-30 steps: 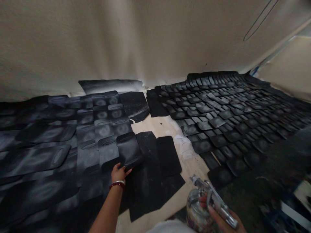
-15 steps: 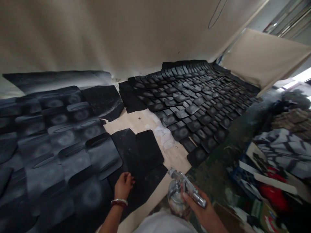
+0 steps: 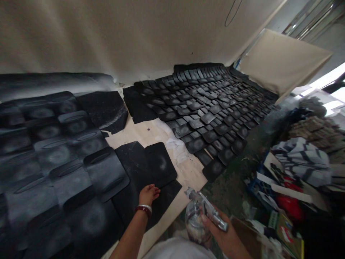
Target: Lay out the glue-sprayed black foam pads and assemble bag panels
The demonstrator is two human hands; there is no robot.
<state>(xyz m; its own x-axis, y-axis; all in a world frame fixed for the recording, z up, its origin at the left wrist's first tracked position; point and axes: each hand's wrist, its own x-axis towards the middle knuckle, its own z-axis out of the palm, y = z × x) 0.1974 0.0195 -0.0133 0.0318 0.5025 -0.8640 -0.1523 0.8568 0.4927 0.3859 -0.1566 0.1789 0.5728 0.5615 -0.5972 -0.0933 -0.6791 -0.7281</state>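
My right hand is wrapped around the grip of a metal spray gun, its cup hanging below and its nozzle pointing up and left. My left hand reaches over the dark sheeting with its fingers loosely stretched and nothing visible in them. Just beyond those fingertips lies a single black rounded panel with a pale, hazy spot on it. To the left, overlapping dark panels with similar hazy rings are laid out in rows.
More overlapping black pieces spread towards the back right, beside a beige wall. Beige board shows between the two groups. At right stand a blue crate, a striped cloth and a cardboard box.
A pale spot has appeared on the single black panel. My left hand has moved right and its fingers have stretched out. The scene has shifted slightly left in view; the spray gun stays in my right hand.
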